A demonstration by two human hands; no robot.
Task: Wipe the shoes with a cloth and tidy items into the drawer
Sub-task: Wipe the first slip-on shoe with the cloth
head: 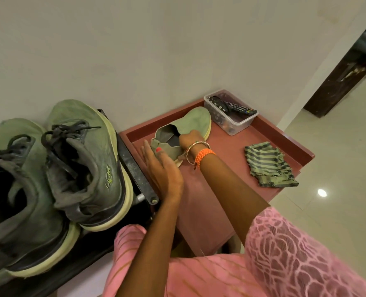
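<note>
A green slip-on shoe (196, 122) lies in the open reddish drawer (293, 144), toe pointing away from me. My right hand (188, 139) grips the edge of the shoe's opening, its fingers curled down inside. My left hand (158, 166) lies flat against the shoe's heel with straight fingers. A folded striped green cloth (267, 166) rests on the drawer floor to the right, apart from both hands. Two green lace-up sneakers (79, 159) stand on a dark shelf at the left.
A clear plastic box (233, 121) with a remote control (240, 108) and small items sits in the drawer's far right corner. The wall stands close behind. Glossy floor tiles (338, 200) stretch to the right, with a dark wooden door frame (336, 84) beyond.
</note>
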